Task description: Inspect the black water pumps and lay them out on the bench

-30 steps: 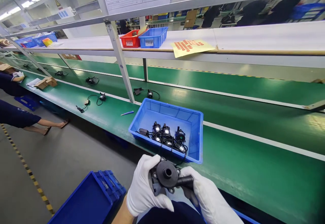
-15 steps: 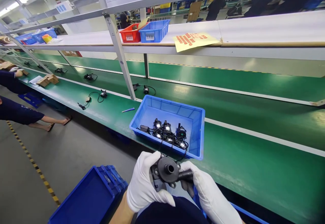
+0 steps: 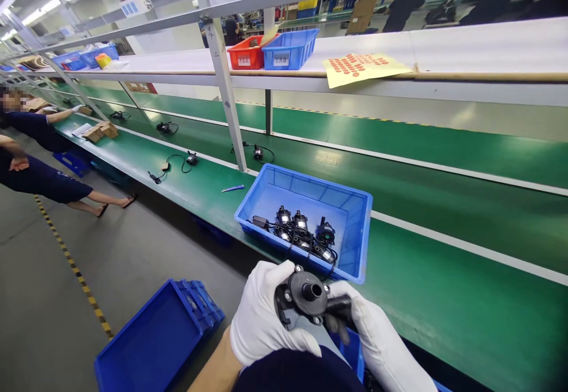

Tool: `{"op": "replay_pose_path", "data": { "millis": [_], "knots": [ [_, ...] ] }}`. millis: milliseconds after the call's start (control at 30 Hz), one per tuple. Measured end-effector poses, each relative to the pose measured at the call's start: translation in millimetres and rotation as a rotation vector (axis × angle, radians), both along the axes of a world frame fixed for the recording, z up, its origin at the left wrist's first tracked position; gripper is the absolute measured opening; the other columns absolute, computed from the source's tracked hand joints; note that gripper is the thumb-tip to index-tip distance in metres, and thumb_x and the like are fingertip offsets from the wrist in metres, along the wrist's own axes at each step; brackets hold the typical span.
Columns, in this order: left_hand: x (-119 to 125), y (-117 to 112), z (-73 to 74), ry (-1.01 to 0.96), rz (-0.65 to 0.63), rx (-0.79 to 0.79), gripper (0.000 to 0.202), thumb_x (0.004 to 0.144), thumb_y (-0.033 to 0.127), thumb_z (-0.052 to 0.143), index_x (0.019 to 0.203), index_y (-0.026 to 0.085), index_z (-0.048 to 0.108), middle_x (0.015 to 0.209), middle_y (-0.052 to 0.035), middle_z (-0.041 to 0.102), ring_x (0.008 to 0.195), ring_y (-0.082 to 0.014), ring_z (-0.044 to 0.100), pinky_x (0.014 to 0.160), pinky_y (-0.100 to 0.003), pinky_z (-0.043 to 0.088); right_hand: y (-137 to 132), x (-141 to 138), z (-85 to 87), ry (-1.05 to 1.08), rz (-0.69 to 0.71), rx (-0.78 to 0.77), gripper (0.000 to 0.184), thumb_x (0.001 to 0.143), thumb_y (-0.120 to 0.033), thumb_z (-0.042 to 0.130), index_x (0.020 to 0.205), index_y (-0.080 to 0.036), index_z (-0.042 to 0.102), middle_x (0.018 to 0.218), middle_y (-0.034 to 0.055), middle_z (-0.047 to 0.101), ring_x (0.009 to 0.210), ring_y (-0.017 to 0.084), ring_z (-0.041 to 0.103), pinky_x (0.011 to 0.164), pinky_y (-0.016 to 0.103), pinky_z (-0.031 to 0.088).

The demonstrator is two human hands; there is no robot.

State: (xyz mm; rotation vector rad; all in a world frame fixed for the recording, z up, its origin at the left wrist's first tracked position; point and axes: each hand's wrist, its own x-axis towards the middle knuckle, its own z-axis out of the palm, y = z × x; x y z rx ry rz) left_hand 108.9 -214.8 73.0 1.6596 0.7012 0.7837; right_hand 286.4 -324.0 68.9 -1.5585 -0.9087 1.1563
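White gloves cover both your hands: your left hand [image 3: 266, 315] is wrapped around the body of a black pump [image 3: 306, 297], and your right hand [image 3: 377, 339] grips its side spout, so both are closed on the one part, held low over your lap just short of the table [image 3: 444, 297] edge. The pump is matte black plastic, with a round front cover facing you, a short open port standing out of its centre and small screw lugs around the rim; whether its cable is attached, you cannot tell from here. As for progress, this unit is in hand and not set down anywhere. Just beyond it, the blue tray [image 3: 355, 202] on the table holds several other pumps [image 3: 302, 232] clustered with their leads, most of the tray floor bare. Farther along the table lie a pen [image 3: 233, 188] and separate wired units [image 3: 191, 158]. A dark blue crate [image 3: 151, 344] sits on the floor to your left.
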Motion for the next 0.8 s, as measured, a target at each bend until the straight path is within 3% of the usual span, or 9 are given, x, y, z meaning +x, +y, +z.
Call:
{"op": "replay_pose_path", "data": {
  "millis": [67, 133, 267, 333, 433, 533, 633, 700, 800],
  "knots": [
    [-1.5, -0.6, 1.4, 0.003, 0.015, -0.012, 0.101, 0.040, 0.027, 0.102, 0.135, 0.025, 0.066, 0.109, -0.0099, 0.063, 0.099, -0.0321, 0.059, 0.095, -0.039, 0.043, 2.0, 0.3, 7.4, -0.093, 0.001, -0.054, 0.067, 0.092, -0.080, 0.033, 0.085, -0.021, 0.062, 0.062, -0.0010, 0.055, 0.056, 0.014, 0.047, 0.057, 0.027, 0.041],
    [-4.2, 0.0, 2.0, -0.007, 0.004, -0.021, 0.102, 0.043, 0.044, 0.100, 0.137, 0.025, 0.064, 0.113, -0.0105, 0.062, 0.103, -0.0329, 0.059, 0.098, -0.040, 0.042, 6.1, -0.3, 14.4, -0.119, 0.017, -0.092, 0.066, 0.088, -0.084, 0.038, 0.079, -0.021, 0.057, 0.062, -0.0014, 0.055, 0.059, 0.015, 0.048, 0.060, 0.027, 0.042],
    [-11.4, 5.6, 0.8, -0.129, -0.028, -0.207, 0.095, 0.072, 0.084, 0.059, 0.145, 0.023, 0.054, 0.122, -0.0127, 0.063, 0.113, -0.0317, 0.056, 0.105, -0.041, 0.039, 18.6, -3.1, 14.4, 0.336, -0.051, -0.172, 0.063, 0.089, -0.081, 0.043, 0.068, -0.021, 0.042, 0.053, -0.0049, 0.046, 0.046, 0.008, 0.034, 0.048, 0.022, 0.031],
    [-14.8, 8.2, 0.2, -0.167, 0.005, -0.330, 0.077, 0.092, 0.076, 0.035, 0.143, 0.021, 0.055, 0.115, -0.0116, 0.065, 0.106, -0.0270, 0.059, 0.100, -0.040, 0.043, 25.5, -3.2, 8.6, 0.555, -0.113, -0.225, 0.064, 0.091, -0.077, 0.045, 0.060, -0.022, 0.031, 0.044, -0.0081, 0.032, 0.040, 0.005, 0.021, 0.043, 0.020, 0.022],
    [-19.8, 8.8, 3.8, -0.112, 0.038, -0.389, 0.062, 0.102, 0.061, 0.029, 0.135, 0.019, 0.061, 0.115, -0.0118, 0.067, 0.103, -0.0247, 0.061, 0.098, -0.038, 0.044, 34.2, -2.1, 4.2, 0.634, -0.138, -0.272, 0.066, 0.093, -0.073, 0.047, 0.057, -0.023, 0.025, 0.041, -0.0096, 0.023, 0.038, 0.004, 0.014, 0.040, 0.020, 0.017],
    [-21.7, 8.0, 12.4, -0.006, -0.012, -0.368, 0.057, 0.100, 0.059, 0.041, 0.136, 0.020, 0.061, 0.133, -0.0131, 0.063, 0.121, -0.0280, 0.056, 0.109, -0.039, 0.037, 40.0, -5.4, 13.1, 0.521, -0.111, -0.285, 0.065, 0.095, -0.073, 0.042, 0.057, -0.022, 0.031, 0.042, -0.0082, 0.029, 0.039, 0.005, 0.016, 0.041, 0.021, 0.015],
    [-15.7, 10.2, 13.3, -0.058, -0.089, -0.470, 0.057, 0.092, 0.054, 0.065, 0.138, 0.021, 0.059, 0.137, -0.0107, 0.061, 0.129, -0.0276, 0.051, 0.115, -0.039, 0.032, 41.8, -15.9, 33.0, 0.186, -0.015, -0.193, 0.065, 0.094, -0.074, 0.043, 0.057, -0.021, 0.040, 0.046, -0.0044, 0.042, 0.044, 0.008, 0.029, 0.046, 0.022, 0.027],
    [-7.2, 11.9, 3.8, -0.227, -0.141, -0.711, 0.055, 0.088, 0.060, 0.066, 0.125, 0.019, 0.065, 0.118, -0.0091, 0.068, 0.112, -0.0245, 0.059, 0.105, -0.039, 0.041, 39.9, -23.9, 47.4, 0.014, 0.116, -0.070, 0.063, 0.095, -0.073, 0.041, 0.059, -0.021, 0.048, 0.052, -0.0010, 0.052, 0.050, 0.011, 0.041, 0.052, 0.024, 0.037],
    [7.2, 10.5, -20.3, -0.478, -0.205, -1.074, 0.054, 0.089, 0.069, 0.055, 0.098, 0.018, 0.070, 0.082, -0.0049, 0.065, 0.065, -0.0163, 0.057, 0.066, -0.033, 0.048, 34.8, -31.4, 61.1, -0.015, 0.194, 0.001, 0.058, 0.096, -0.068, 0.037, 0.062, -0.023, 0.051, 0.057, 0.0008, 0.059, 0.054, 0.014, 0.050, 0.055, 0.026, 0.044]
  ]
}}
